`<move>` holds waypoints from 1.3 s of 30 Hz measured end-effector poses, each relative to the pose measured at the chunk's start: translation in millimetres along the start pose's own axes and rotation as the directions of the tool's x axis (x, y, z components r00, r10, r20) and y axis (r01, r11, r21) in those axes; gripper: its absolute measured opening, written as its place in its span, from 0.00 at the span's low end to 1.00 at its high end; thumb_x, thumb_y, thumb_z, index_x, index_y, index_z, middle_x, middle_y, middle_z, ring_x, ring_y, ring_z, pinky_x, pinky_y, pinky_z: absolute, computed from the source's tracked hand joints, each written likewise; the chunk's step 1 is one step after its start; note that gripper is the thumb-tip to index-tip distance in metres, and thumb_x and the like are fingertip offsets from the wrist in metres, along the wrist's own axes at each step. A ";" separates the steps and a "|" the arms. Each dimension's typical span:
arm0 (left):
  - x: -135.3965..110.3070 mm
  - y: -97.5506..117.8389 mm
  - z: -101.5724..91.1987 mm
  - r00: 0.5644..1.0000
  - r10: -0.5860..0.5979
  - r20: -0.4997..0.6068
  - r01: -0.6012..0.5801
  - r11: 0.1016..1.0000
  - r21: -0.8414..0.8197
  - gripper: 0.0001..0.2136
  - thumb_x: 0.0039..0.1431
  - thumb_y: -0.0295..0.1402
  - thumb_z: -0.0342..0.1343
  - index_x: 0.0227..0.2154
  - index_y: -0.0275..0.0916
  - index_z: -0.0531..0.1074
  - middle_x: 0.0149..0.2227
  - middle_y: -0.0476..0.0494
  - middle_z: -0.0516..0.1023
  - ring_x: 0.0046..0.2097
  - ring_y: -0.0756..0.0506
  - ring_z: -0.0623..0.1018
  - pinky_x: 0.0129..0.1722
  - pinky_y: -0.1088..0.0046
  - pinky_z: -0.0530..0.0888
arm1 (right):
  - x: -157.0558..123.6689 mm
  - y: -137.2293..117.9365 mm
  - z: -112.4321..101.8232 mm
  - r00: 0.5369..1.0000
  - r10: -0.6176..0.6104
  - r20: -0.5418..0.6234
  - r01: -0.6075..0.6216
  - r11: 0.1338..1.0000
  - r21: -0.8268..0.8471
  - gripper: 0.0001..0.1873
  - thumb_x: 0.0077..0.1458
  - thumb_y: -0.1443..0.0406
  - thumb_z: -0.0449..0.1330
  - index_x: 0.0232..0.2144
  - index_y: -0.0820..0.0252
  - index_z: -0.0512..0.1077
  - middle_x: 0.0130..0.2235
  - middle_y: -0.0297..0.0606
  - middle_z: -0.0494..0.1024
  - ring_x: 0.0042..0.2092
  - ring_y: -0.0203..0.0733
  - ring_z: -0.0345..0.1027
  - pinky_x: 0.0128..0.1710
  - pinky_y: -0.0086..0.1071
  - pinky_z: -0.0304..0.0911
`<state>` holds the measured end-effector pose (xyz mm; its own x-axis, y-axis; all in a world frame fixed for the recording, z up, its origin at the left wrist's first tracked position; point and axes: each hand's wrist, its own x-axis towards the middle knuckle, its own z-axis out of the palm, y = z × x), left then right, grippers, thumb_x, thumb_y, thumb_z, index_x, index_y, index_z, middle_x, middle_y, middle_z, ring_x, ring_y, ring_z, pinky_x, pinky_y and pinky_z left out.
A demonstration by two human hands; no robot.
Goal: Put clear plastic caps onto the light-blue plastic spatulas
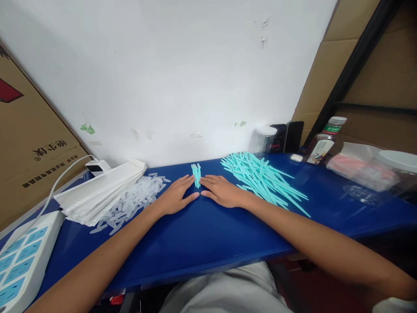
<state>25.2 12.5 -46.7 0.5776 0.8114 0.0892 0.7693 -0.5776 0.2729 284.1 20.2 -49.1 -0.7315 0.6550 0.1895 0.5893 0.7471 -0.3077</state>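
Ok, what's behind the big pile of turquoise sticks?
The white wall and, toward the right, a clear white-lidded jar. Anything low directly behind the turquoise sticks is covered by them.

Whether the fingertips of the left hand (177, 195) and right hand (224, 191) press on the few turquoise sticks (197, 174) between them is too small to tell. In the turquoise heap (257, 176), overlapping sticks hide one another. White sleeves (100, 191) cover part of the clear pieces (133, 198). The left edge cuts off the power strip (48, 245) and printed carton (29, 121); the right edge trims a lidded tub (400, 160). The bottle label's (321, 151) small lettering is unreadable. A red object (116, 300) under the surface (195, 243) is unidentifiable.
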 end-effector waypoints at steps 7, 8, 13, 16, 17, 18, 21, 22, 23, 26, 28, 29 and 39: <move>-2.7 4.7 -3.8 1.000 -0.024 0.017 0.024 1.000 0.001 0.38 0.71 0.59 0.41 0.74 0.41 0.52 0.76 0.41 0.50 0.77 0.35 0.50 0.75 0.50 0.53 | -1.4 4.3 -0.9 1.000 -0.018 0.005 0.018 1.000 0.011 0.36 0.74 0.47 0.42 0.72 0.64 0.60 0.72 0.52 0.60 0.74 0.60 0.50 0.71 0.56 0.48; -2.9 4.6 -3.6 1.000 -0.019 0.012 0.019 1.000 0.001 0.37 0.71 0.59 0.41 0.74 0.41 0.52 0.76 0.41 0.51 0.76 0.34 0.51 0.75 0.49 0.53 | -1.3 4.4 -0.7 1.000 -0.021 -0.004 0.022 1.000 0.019 0.36 0.74 0.48 0.43 0.71 0.63 0.61 0.72 0.52 0.61 0.74 0.60 0.50 0.71 0.56 0.48; -2.8 3.3 -0.9 1.000 -0.007 0.006 0.007 1.000 0.005 0.38 0.71 0.59 0.42 0.74 0.40 0.53 0.76 0.39 0.51 0.77 0.34 0.51 0.75 0.49 0.53 | -0.4 3.2 0.8 0.999 -0.028 -0.019 0.028 0.999 0.028 0.35 0.74 0.48 0.44 0.71 0.63 0.62 0.71 0.53 0.63 0.73 0.61 0.51 0.70 0.58 0.50; -2.9 2.8 -1.4 1.000 -0.002 -0.025 0.002 1.000 -0.008 0.37 0.71 0.59 0.42 0.74 0.40 0.53 0.76 0.39 0.53 0.76 0.34 0.53 0.74 0.49 0.56 | -1.7 1.8 -2.4 1.000 -0.029 -0.002 0.029 0.999 0.028 0.35 0.74 0.48 0.44 0.71 0.63 0.60 0.72 0.52 0.61 0.73 0.61 0.51 0.71 0.58 0.49; -3.1 2.4 -3.0 0.998 0.003 -0.060 -0.004 1.000 -0.013 0.36 0.71 0.58 0.42 0.73 0.41 0.55 0.75 0.40 0.55 0.75 0.34 0.55 0.73 0.49 0.57 | -2.8 1.9 -5.1 1.000 -0.030 -0.009 0.030 0.999 0.032 0.35 0.74 0.48 0.44 0.71 0.62 0.60 0.72 0.52 0.61 0.73 0.60 0.51 0.71 0.58 0.50; -3.5 1.7 -5.6 0.994 0.007 -0.110 -0.009 1.000 -0.015 0.34 0.72 0.57 0.42 0.71 0.42 0.60 0.74 0.40 0.59 0.74 0.34 0.59 0.72 0.50 0.59 | -4.3 2.5 -8.8 0.999 -0.031 -0.030 0.032 0.999 0.035 0.34 0.74 0.48 0.45 0.71 0.61 0.61 0.72 0.51 0.61 0.73 0.60 0.52 0.70 0.57 0.51; -6.9 -2.0 -19.3 0.961 -0.008 -0.275 0.010 1.000 0.009 0.26 0.74 0.52 0.39 0.50 0.41 0.78 0.56 0.38 0.80 0.60 0.36 0.75 0.63 0.54 0.70 | -11.2 8.8 -25.5 0.991 -0.020 -0.133 0.022 1.000 0.008 0.30 0.73 0.51 0.47 0.66 0.61 0.69 0.68 0.52 0.67 0.70 0.59 0.58 0.68 0.55 0.56; -8.9 -3.8 -25.3 0.957 -0.030 -0.287 0.040 0.999 0.030 0.26 0.75 0.51 0.38 0.40 0.41 0.79 0.46 0.39 0.83 0.53 0.37 0.78 0.58 0.56 0.73 | -14.2 12.6 -32.2 0.987 -0.006 -0.158 0.005 1.000 -0.008 0.28 0.73 0.52 0.48 0.64 0.61 0.72 0.66 0.53 0.70 0.68 0.59 0.60 0.66 0.54 0.58; -11.2 -6.0 -31.7 0.949 -0.061 -0.309 0.082 0.995 0.054 0.27 0.75 0.51 0.38 0.33 0.41 0.76 0.39 0.40 0.83 0.47 0.38 0.79 0.52 0.58 0.74 | -17.3 17.2 -39.0 0.985 0.018 -0.171 -0.023 0.999 -0.024 0.27 0.73 0.53 0.49 0.61 0.62 0.74 0.63 0.53 0.74 0.65 0.60 0.63 0.64 0.54 0.60; -19.5 -15.0 -49.6 0.944 -0.121 -0.306 0.149 0.986 0.072 0.26 0.74 0.50 0.39 0.27 0.41 0.71 0.31 0.43 0.79 0.36 0.41 0.77 0.42 0.63 0.71 | -25.7 33.7 -56.8 0.977 0.097 -0.188 -0.115 0.989 -0.088 0.23 0.72 0.56 0.52 0.54 0.64 0.79 0.53 0.52 0.80 0.58 0.59 0.69 0.57 0.50 0.65; -24.8 -22.6 -59.4 0.944 -0.161 -0.289 0.195 0.977 0.092 0.27 0.71 0.54 0.44 0.22 0.41 0.67 0.28 0.44 0.77 0.33 0.42 0.77 0.37 0.65 0.69 | -29.5 44.4 -65.2 0.966 0.140 -0.218 -0.174 0.975 -0.141 0.21 0.71 0.58 0.53 0.51 0.65 0.80 0.49 0.52 0.82 0.56 0.59 0.70 0.54 0.49 0.66; -27.1 -26.5 -63.5 0.941 -0.175 -0.289 0.211 0.973 0.097 0.27 0.68 0.56 0.49 0.20 0.41 0.66 0.28 0.44 0.77 0.33 0.42 0.77 0.36 0.66 0.69 | -30.8 48.8 -68.3 0.960 0.159 -0.230 -0.199 0.967 -0.162 0.21 0.71 0.58 0.53 0.51 0.65 0.80 0.48 0.52 0.82 0.54 0.59 0.71 0.53 0.48 0.66; -32.1 -44.2 -52.9 0.985 -0.109 -0.130 0.129 0.980 0.154 0.35 0.61 0.63 0.54 0.62 0.45 0.70 0.68 0.34 0.67 0.70 0.28 0.63 0.67 0.45 0.62 | -31.9 56.5 -73.9 0.952 0.210 -0.223 -0.251 0.952 -0.173 0.18 0.70 0.59 0.54 0.44 0.61 0.82 0.42 0.47 0.84 0.46 0.54 0.75 0.45 0.41 0.66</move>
<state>-41.8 16.7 -11.0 0.4494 0.8744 0.1829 0.8702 -0.4748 0.1316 366.1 49.9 -3.6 -0.4961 0.8059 0.3231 0.8040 0.5669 -0.1794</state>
